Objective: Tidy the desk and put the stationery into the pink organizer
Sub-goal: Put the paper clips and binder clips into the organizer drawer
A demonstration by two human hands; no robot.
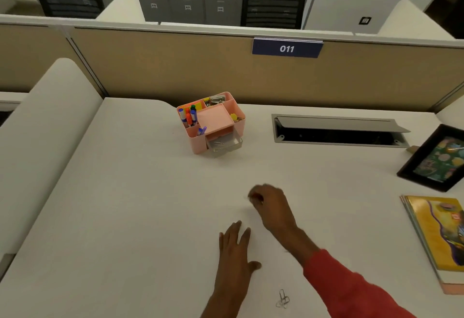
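The pink organizer stands at the back middle of the white desk. Its compartments hold markers, sticky notes, a stapler and small items. Its clear drawer is pulled out with paper clips inside. My right hand hovers over the desk middle, fingers curled and blurred, pinching something small and pale that I cannot make out. My left hand lies flat on the desk with straight fingers. A few paper clips lie loose near the front edge, between my two arms.
A black picture frame lies at the right. A stack of yellow-covered books sits at the right front. An open cable slot is set into the desk at the back right. A tan partition closes the back.
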